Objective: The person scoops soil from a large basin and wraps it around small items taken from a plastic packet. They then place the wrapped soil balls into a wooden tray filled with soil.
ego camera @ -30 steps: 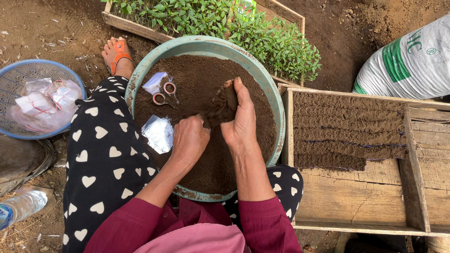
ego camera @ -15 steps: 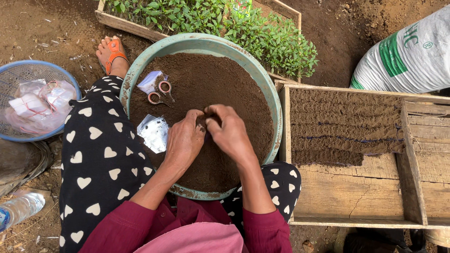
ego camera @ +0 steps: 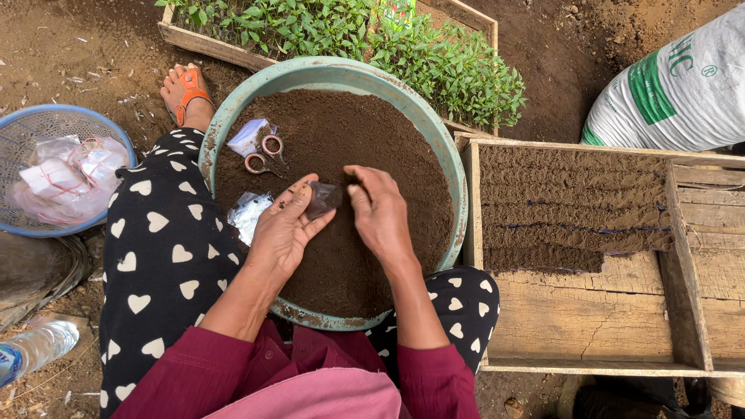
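A wide green basin (ego camera: 434,140) full of dark soil (ego camera: 349,132) rests between my knees. Over the soil, my left hand (ego camera: 283,233) holds a small clear plastic bag of soil (ego camera: 322,198) between thumb and fingers. My right hand (ego camera: 380,213) is beside it, its fingertips touching the bag's right edge. On the soil at the left lie scissors with pink handles (ego camera: 264,154) and a few small clear plastic bags (ego camera: 248,213).
A wooden tray (ego camera: 605,310) with rows of filled soil bags (ego camera: 559,209) sits at the right. A crate of green seedlings (ego camera: 372,35) stands behind the basin. A blue basket (ego camera: 31,124) with plastic packets is at the left, a white sack (ego camera: 683,85) at the upper right, a bottle (ego camera: 35,345) at the lower left.
My right hand came back from the far soil to meet the left. Both hands now hold a small bag above the basin, with the left palm turned up.
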